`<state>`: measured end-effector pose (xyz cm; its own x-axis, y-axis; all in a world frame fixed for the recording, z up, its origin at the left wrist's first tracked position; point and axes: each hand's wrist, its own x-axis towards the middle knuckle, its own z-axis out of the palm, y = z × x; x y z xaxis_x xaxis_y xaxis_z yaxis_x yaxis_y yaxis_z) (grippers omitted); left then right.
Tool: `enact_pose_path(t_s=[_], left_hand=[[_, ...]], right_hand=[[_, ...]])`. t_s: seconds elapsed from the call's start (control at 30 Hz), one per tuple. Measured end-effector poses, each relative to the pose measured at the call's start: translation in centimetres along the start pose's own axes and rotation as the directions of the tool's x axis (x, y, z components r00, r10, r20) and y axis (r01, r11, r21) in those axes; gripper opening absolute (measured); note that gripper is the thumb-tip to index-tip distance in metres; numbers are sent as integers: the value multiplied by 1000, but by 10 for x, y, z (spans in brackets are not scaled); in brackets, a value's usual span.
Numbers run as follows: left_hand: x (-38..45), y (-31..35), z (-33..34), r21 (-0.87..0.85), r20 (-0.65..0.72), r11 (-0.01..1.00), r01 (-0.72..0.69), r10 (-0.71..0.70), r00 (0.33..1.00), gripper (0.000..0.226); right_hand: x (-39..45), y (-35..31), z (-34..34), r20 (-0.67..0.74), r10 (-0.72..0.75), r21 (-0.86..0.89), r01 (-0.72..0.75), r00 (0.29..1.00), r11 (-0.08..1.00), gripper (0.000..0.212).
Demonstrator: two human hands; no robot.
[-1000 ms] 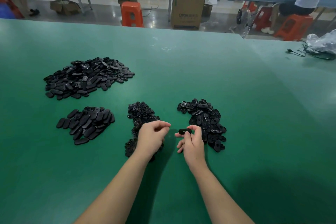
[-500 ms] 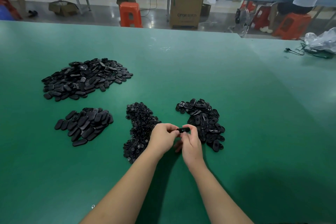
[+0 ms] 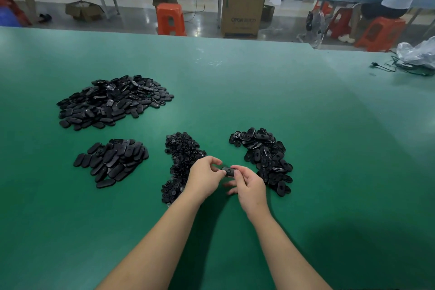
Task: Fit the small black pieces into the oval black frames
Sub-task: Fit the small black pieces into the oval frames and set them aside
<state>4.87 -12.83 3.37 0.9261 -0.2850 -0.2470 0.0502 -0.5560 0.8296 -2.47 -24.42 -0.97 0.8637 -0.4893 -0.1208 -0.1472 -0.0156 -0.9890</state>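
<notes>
Both hands meet over the green table [image 3: 306,136] around one oval black frame [image 3: 227,171]. My right hand [image 3: 249,186] pinches its right end between thumb and forefinger. My left hand [image 3: 205,176] has its fingertips curled onto the frame's left end; any small piece under them is hidden. A heap of small black pieces [image 3: 181,162] lies just left of my left hand. A heap of oval black frames [image 3: 264,155] lies right of my right hand.
Two more piles of black ovals lie to the left: a large one [image 3: 110,101] farther back and a smaller stacked one [image 3: 113,160] nearer. A plastic bag and cable [image 3: 414,59] sit at the far right. Stools, boxes and a seated person are beyond the table.
My left hand moved right from the small-piece heap to meet my right hand at the frame. Both hands now hold it together, a little lower than before.
</notes>
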Motion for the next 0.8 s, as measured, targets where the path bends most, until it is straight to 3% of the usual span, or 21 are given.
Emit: enact_pose_path(t_s=[0.2,0.8], left_hand=[[-4,5,1,125,-51,986,-110,117,992,13],[-6,7,6,209,-53,968,-138,152,987,11]], right_hand=[[-2,0,0,7,-2,-5,2,1000,1000,18],[-3,2,0,14,-46,-78,47,999,996,17]])
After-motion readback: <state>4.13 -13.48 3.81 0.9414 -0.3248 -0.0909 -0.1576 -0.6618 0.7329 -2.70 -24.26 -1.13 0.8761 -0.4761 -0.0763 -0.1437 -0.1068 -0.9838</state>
